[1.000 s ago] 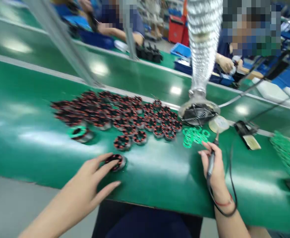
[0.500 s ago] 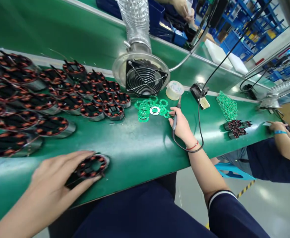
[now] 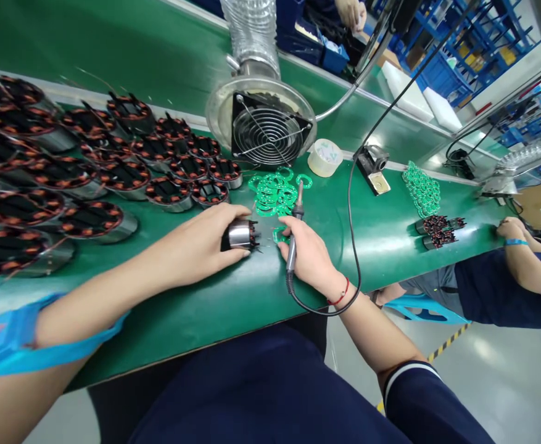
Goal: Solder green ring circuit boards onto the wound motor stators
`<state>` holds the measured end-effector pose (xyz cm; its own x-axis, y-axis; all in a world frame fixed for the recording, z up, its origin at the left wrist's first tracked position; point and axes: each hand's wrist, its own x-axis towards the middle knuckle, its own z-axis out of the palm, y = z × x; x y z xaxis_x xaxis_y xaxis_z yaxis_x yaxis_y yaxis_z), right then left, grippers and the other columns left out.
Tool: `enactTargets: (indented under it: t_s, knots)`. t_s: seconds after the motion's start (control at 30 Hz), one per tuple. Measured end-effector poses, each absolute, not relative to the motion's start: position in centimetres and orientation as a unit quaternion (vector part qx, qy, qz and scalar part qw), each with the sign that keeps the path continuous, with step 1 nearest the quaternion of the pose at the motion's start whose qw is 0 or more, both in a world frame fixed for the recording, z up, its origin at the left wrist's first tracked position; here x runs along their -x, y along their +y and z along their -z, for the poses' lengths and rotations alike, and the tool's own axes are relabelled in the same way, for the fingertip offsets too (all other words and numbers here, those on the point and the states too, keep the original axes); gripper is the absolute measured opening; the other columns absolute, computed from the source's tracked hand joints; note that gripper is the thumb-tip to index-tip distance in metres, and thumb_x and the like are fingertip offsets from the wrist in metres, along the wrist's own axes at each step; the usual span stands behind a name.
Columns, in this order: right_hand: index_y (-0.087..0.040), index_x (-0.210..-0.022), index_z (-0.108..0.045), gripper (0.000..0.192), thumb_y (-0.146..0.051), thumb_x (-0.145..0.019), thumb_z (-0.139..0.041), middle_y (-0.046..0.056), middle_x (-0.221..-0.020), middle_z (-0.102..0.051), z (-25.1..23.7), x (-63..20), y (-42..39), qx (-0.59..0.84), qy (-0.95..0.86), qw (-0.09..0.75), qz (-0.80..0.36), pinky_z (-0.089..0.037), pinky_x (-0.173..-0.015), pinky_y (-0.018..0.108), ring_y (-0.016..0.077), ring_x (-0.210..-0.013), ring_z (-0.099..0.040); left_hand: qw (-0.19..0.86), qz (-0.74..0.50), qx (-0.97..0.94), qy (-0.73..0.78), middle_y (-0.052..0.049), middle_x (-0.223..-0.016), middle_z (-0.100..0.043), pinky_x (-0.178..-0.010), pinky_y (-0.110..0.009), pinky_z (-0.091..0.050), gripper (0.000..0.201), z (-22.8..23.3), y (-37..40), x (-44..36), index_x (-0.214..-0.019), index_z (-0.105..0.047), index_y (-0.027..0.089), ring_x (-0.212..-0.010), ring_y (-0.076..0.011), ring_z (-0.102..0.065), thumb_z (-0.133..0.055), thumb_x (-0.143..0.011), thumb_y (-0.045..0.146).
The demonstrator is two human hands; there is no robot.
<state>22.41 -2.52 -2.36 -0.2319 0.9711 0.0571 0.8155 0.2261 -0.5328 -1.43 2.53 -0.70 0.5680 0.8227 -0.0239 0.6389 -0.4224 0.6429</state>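
left hand (image 3: 200, 246) fingers wrapped round a wound stator (image 3: 241, 235) at frame centre on the tabletop (image 3: 381, 228), right hand (image 3: 308, 256) closed on soldering iron (image 3: 294, 237) beside a green ring board (image 3: 278, 235); hot tip near fingers, burn risk.
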Motion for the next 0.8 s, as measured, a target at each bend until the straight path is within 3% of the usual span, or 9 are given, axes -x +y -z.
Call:
enactTargets:
  t_s: [0.17,0.37,0.5,0.63,0.73,0.8]
  knots:
    - [-0.015,-0.147,-0.055,0.05,-0.023,-0.098,-0.064,0.016,-0.121,-0.071,1.6,-21.6,-2.6,0.624,-0.753,0.147,-0.145,-0.054,-0.101,0.049,0.031,-0.111,-0.063,0.242,-0.124,-0.866,0.42,-0.02,-0.123,-0.066,-0.104,-0.054,-0.054,0.053,1.2,1.5,3.3,-0.132,-0.059,0.012,-0.114,-0.035,-0.065,-0.048,-0.093,0.047]
    - [-0.022,-0.147,-0.057,0.05,-0.012,-0.098,-0.051,0.01,-0.119,-0.074,1.6,-21.7,-2.2,0.538,-0.816,0.136,-0.162,-0.051,-0.102,0.046,0.0273,-0.112,-0.062,0.235,-0.123,-0.895,0.358,-0.016,-0.133,-0.065,-0.103,-0.05,-0.054,0.05,1.5,1.3,3.9,-0.137,-0.064,0.021,-0.118,-0.0321,-0.063,-0.038,-0.098,0.038]
    - [-0.025,-0.148,-0.055,0.045,-0.02,-0.105,-0.044,0.006,-0.122,-0.078,1.7,-22.6,-3.4,0.504,-0.803,0.246,-0.2,-0.054,-0.105,0.042,0.0224,-0.112,-0.07,0.249,-0.142,-0.877,0.386,-0.014,-0.124,-0.066,-0.097,-0.047,-0.056,0.048,1.7,1.4,3.7,-0.134,-0.062,0.02,-0.109,-0.0305,-0.066,-0.044,-0.098,0.046]
    - [-0.031,-0.143,-0.058,0.037,-0.036,-0.107,-0.049,0.003,-0.113,-0.08,1.8,-23.4,-5.1,0.518,-0.739,0.382,-0.2,-0.061,-0.094,0.038,0.0188,-0.099,-0.075,0.241,-0.211,-0.846,0.427,-0.013,-0.122,-0.065,-0.098,-0.043,-0.056,0.049,2.3,1.1,2.7,-0.132,-0.057,0.018,-0.112,-0.0297,-0.065,-0.052,-0.097,0.051]
    - [-0.03,-0.126,-0.067,0.027,-0.042,-0.102,-0.062,0.003,-0.109,-0.078,2.3,-23.5,-6.3,0.544,-0.655,0.485,-0.197,-0.064,-0.08,0.035,0.0164,-0.084,-0.075,0.236,-0.24,-0.841,0.423,-0.011,-0.127,-0.065,-0.103,-0.041,-0.054,0.044,2.6,0.9,1.8,-0.133,-0.057,0.022,-0.119,-0.0287,-0.063,-0.053,-0.098,0.048]
    - [-0.028,-0.118,-0.067,0.024,-0.044,-0.1,-0.066,0.0,-0.092,-0.077,2.7,-23.4,-6.8,0.553,-0.598,0.528,-0.24,-0.061,-0.065,0.028,0.0119,-0.065,-0.07,0.227,-0.243,-0.843,0.423,-0.013,-0.13,-0.064,-0.106,-0.043,-0.053,0.043,2.6,0.7,1.5,-0.135,-0.057,0.021,-0.121,-0.0294,-0.062,-0.054,-0.1,0.046]
